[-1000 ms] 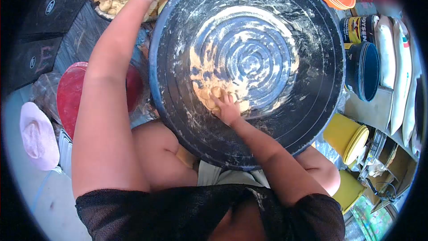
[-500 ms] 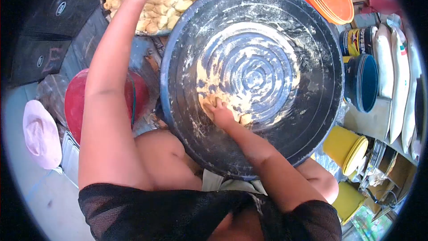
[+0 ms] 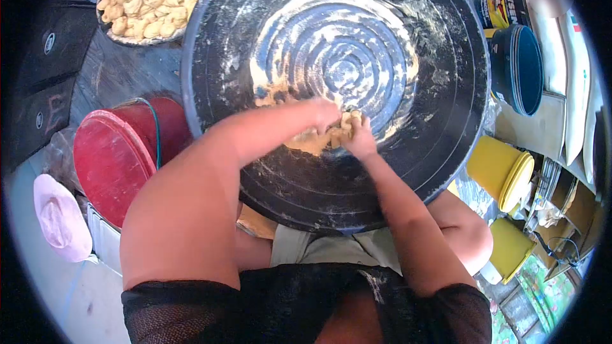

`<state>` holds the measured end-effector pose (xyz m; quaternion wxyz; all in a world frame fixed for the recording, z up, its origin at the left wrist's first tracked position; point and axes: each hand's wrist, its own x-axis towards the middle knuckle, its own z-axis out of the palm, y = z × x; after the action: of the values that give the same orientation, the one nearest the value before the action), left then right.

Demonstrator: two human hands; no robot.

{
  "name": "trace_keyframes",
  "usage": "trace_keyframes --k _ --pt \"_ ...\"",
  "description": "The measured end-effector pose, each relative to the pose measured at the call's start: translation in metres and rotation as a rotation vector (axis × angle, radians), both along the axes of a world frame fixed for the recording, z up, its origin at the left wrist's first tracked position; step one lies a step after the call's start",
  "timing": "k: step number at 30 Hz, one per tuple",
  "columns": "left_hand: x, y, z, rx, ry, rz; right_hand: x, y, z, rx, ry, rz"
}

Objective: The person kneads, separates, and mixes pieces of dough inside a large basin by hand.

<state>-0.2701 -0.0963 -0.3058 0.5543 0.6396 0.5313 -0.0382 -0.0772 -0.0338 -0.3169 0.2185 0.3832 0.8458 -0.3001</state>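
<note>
Inside the large black basin (image 3: 440, 146), my two hands are close together at the near side of its ringed, flour-dusted floor. My right hand (image 3: 361, 140) has its fingers curled round small pale pieces of dough (image 3: 346, 120). My left hand (image 3: 326, 114) reaches in from the left, beside the same dough. Its fingers point down and are partly hidden and blurred, so their grip is unclear. Yellowish flour or crumbs (image 3: 306, 145) lie under and left of my hands.
A heaped tray of shaped dough pieces (image 3: 153, 0) stands beyond the basin at upper left. A red bucket (image 3: 108, 159) is by my left arm. On the right are a dark blue bucket (image 3: 526, 70), a yellow bucket (image 3: 500, 172) and long white sacks (image 3: 574, 89).
My left hand has come from the dough heap down into the basin beside my right hand. My right hand has shifted right and slightly up. The view has moved, so the basin appears higher.
</note>
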Motion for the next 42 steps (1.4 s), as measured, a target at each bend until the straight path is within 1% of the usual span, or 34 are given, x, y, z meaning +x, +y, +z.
trace_keyframes --k 1,2,3,4,6,7,8,9,11,12,13,14,15,17,18,19,21,22,23,24,25,26,27,28,29,30,32,33,35,37,38,39,41,42 --pt "0.025 -0.016 -0.018 0.159 0.059 -0.008 0.011 -0.011 -0.007 0.081 0.022 -0.003" --pt "0.052 -0.035 -0.048 0.316 0.122 -0.013 0.017 -0.022 -0.013 0.161 0.048 -0.002" --pt "0.062 -0.044 -0.067 0.474 0.193 -0.018 0.018 -0.029 -0.018 0.241 0.083 0.0" --pt "0.059 -0.045 -0.07 0.546 0.151 -0.024 0.015 -0.033 -0.023 0.252 0.143 -0.041" --pt "0.057 -0.051 -0.071 0.684 0.06 -0.032 0.02 -0.029 -0.034 0.16 0.175 -0.126" --pt "0.044 -0.041 -0.055 0.394 -0.015 0.064 0.022 -0.022 -0.042 0.119 0.197 -0.162" --pt "0.03 -0.022 -0.04 0.106 -0.091 0.165 0.025 -0.014 -0.051 0.031 0.247 -0.258" --pt "0.017 -0.005 -0.028 -0.182 -0.171 0.267 0.017 -0.008 -0.046 0.035 0.201 -0.306" --pt "0.012 0.017 -0.051 -0.36 -0.454 0.771 0.011 0.003 -0.066 -0.424 0.546 -0.899" --pt "0.007 0.01 -0.006 -0.438 -0.548 1.163 -0.02 0.005 -0.009 -0.577 0.575 -0.922" --pt "0.003 0.011 0.006 -0.484 -0.754 1.216 -0.034 0.008 0.005 -0.574 0.666 -0.832" --pt "-0.002 0.013 0.018 -0.548 -0.959 1.26 -0.05 0.012 0.029 -0.592 0.607 -0.711" --pt "-0.006 0.017 0.019 -0.617 -1.14 1.24 -0.061 0.017 0.054 -0.606 0.542 -0.601" --pt "-0.032 0.023 0.015 -0.592 -1.201 1.216 -0.071 0.041 0.089 -1.045 0.705 -0.66" --pt "-0.041 0.024 0.019 -0.518 -1.206 1.229 -0.059 0.055 0.075 -1.073 0.828 -0.693" --pt "-0.05 0.023 0.019 -0.442 -1.209 1.247 -0.059 0.055 0.086 -0.924 0.948 -0.747" --pt "-0.063 0.023 0.006 -0.424 -1.207 1.17 -0.026 0.075 0.039 -0.757 0.705 -0.893" --pt "-0.069 0.024 -0.004 -0.402 -1.194 1.124 -0.015 0.069 0.022 -0.614 0.418 -0.838" --pt "-0.073 0.022 -0.01 -0.379 -1.178 1.079 -0.004 0.059 0.004 -0.468 0.138 -0.771" --pt "-0.077 0.02 -0.002 -0.344 -1.109 1.08 0.015 0.037 -0.027 -0.233 0.042 -0.552" --pt "-0.079 0.018 0.002 -0.341 -1.061 1.107 0.029 0.012 -0.046 0.001 -0.053 -0.329" --pt "-0.081 0.016 0.006 -0.338 -1.012 1.135 0.023 -0.019 -0.022 0.089 -0.039 -0.173" --pt "-0.084 0.016 0.009 -0.332 -0.96 1.164 0.021 -0.025 -0.016 0.088 0.006 -0.095" --pt "-0.09 0.017 0.013 -0.319 -0.972 1.175 0.018 -0.031 -0.011 0.088 0.052 -0.018" --pt "-0.096 0.018 0.017 -0.307 -0.982 1.186 0.029 -0.024 -0.037 -0.004 0.127 -0.021" --pt "-0.102 0.017 0.017 -0.296 -0.989 1.198 0.024 -0.021 -0.039 -0.1 0.201 -0.025" --pt "-0.119 0.019 0.014 -0.218 -0.965 1.203 0.003 -0.002 -0.048 0.092 0.377 -0.148" --pt "-0.125 0.02 0.011 -0.182 -0.955 1.206 -0.018 0.01 -0.04 0.185 0.461 -0.21" --pt "-0.129 0.021 0.014 -0.17 -0.943 1.259 -0.073 0.028 -0.02 0.311 0.447 -0.22" --pt "-0.144 0.023 0.021 -0.132 -0.92 1.319 -0.11 0.038 -0.031 0.153 0.367 -0.153" --pt "-0.149 0.021 0.022 -0.045 -0.988 1.263 -0.122 0.04 -0.032 0.425 0.285 0.137" --pt "-0.156 0.022 0.033 -0.007 -0.896 1.267 -0.13 0.051 -0.04 0.219 0.219 0.006" --pt "-0.171 0.026 0.075 0.059 -0.709 1.277 -0.145 0.084 -0.059 -0.203 0.071 -0.24" --pt "-0.184 0.022 0.111 -0.013 -0.674 1.251 -0.158 0.088 -0.059 -0.189 0.208 -0.458"
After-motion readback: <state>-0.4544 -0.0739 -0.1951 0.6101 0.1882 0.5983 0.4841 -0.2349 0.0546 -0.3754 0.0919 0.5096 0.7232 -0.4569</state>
